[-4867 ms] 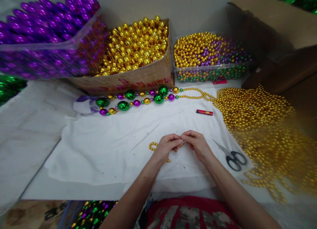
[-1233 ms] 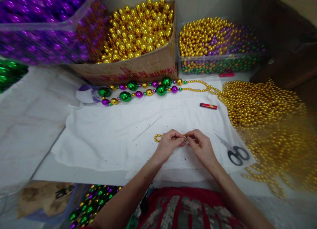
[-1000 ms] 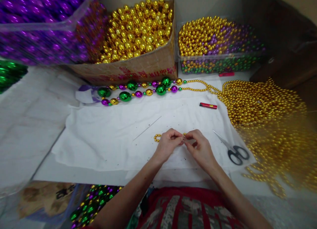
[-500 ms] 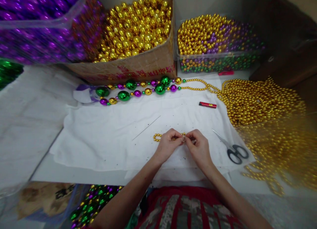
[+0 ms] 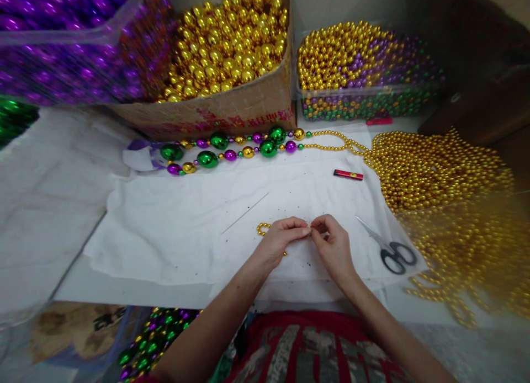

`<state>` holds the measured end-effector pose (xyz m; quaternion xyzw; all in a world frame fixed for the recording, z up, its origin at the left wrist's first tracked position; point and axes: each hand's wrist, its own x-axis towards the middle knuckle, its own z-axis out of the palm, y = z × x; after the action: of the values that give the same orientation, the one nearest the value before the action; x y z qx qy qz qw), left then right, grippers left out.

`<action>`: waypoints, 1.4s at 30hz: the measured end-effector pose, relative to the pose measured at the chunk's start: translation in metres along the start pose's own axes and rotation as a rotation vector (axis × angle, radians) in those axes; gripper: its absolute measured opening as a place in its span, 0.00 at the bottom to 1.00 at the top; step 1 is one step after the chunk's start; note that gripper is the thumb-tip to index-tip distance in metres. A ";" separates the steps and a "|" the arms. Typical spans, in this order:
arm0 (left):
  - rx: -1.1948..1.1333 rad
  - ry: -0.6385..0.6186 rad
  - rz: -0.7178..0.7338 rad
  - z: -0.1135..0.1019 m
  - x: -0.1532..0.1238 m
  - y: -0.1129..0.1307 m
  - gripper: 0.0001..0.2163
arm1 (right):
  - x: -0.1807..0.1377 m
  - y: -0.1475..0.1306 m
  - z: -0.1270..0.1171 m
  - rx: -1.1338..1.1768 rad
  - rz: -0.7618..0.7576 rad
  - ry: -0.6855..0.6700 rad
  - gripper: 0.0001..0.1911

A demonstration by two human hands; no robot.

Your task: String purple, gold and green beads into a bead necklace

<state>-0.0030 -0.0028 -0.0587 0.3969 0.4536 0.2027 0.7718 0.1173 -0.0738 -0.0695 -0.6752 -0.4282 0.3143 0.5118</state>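
Note:
A short string of gold beads (image 5: 263, 228) lies on the white cloth (image 5: 165, 228), partly under my left hand (image 5: 280, 240). That hand pinches the string's end, its thumb and fingers pressed together. Fingertip to fingertip with it, my right hand (image 5: 331, 239) is closed in a pinch at the same spot; the tiny bit between the fingertips is too small to make out. To the left of my hands rests a long thin needle (image 5: 245, 213). Scissors with black handles (image 5: 397, 258) lie to the right, and a red lighter (image 5: 348, 175) sits farther back.
A necklace of green, purple and gold beads (image 5: 229, 155) stretches along the back. Gold bead strands (image 5: 439, 168) heap up at right. Behind stand a cardboard box (image 5: 256, 101) of gold beads, a clear bin (image 5: 364, 90) of mixed beads and a purple-bead bin (image 5: 83, 38).
My left hand has turned slightly, its fingers straighter, and a bead of the string now shows below it. My right hand stays nearly in place, still pinching.

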 end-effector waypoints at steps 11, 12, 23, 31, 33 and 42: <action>-0.014 0.106 0.043 0.002 0.003 -0.008 0.09 | -0.002 -0.002 -0.004 -0.088 -0.098 -0.021 0.08; 0.002 0.116 0.061 0.002 0.002 -0.009 0.09 | -0.002 -0.003 -0.004 -0.111 -0.105 -0.026 0.08; 0.462 0.158 0.338 0.002 0.000 -0.010 0.04 | -0.004 0.003 -0.003 -0.322 -0.150 -0.069 0.10; 0.478 0.117 0.239 0.008 -0.003 -0.010 0.07 | 0.006 0.004 -0.011 -0.084 0.021 -0.077 0.07; 0.431 0.096 0.191 0.009 -0.003 -0.009 0.08 | 0.008 0.006 -0.011 0.047 0.114 -0.059 0.06; 0.357 -0.090 0.162 0.006 -0.001 -0.010 0.11 | 0.017 0.007 -0.019 0.498 0.380 0.119 0.10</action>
<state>0.0017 -0.0121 -0.0646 0.5711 0.4140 0.1624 0.6900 0.1425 -0.0671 -0.0709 -0.6143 -0.1739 0.4594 0.6175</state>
